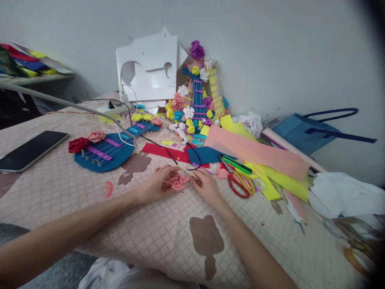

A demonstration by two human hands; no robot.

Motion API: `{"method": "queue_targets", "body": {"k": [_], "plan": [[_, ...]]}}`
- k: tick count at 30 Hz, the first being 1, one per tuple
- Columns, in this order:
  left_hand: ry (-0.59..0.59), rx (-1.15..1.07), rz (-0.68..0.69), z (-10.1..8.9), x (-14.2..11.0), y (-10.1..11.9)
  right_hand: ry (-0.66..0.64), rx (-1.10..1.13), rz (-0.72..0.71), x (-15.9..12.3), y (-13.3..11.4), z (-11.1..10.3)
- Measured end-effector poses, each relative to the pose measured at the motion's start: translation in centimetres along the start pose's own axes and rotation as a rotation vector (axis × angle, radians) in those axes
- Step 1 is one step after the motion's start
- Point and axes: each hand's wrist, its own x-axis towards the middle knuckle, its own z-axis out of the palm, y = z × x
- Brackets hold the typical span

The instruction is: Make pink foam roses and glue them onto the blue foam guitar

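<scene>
Over the quilted table cover, my left hand (158,184) has its fingers closed round a pink crepe-paper flower (177,182) with ruffled layers. Close by on the right, my right hand (207,186) pinches a thin wooden stick (187,170), whose far end points up and left above the flower. A narrow pink strip of the flower's paper reaches toward the right fingertips; whether they grip it too is hard to see. Beyond the left hand lies a blue guitar-shaped craft (118,147) with strings, purple bars and paper flowers.
A white glue gun (179,130) stands beyond my hands, its black cord looping toward them. Red-handled scissors (239,184), a green cutter (237,163) and pink crepe paper (255,149) lie to the right. A phone (33,150) is at left; more flowered guitar crafts (197,96) lean on the wall.
</scene>
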Motion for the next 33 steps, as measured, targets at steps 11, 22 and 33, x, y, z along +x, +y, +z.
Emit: {"method": "queue_targets", "body": {"k": [11, 22, 33], "plan": [[-0.029, 0.108, 0.012, -0.7, 0.1, 0.2, -0.006, 0.008, 0.005, -0.3, -0.7, -0.3], [0.003, 0.212, 0.054, -0.9, 0.2, -1.0, -0.019, 0.024, -0.021, -0.6, -1.0, -0.4], [0.027, 0.296, -0.061, -4.1, 0.2, -0.9, -0.045, 0.126, -0.084, -1.4, -1.8, -1.5]]}}
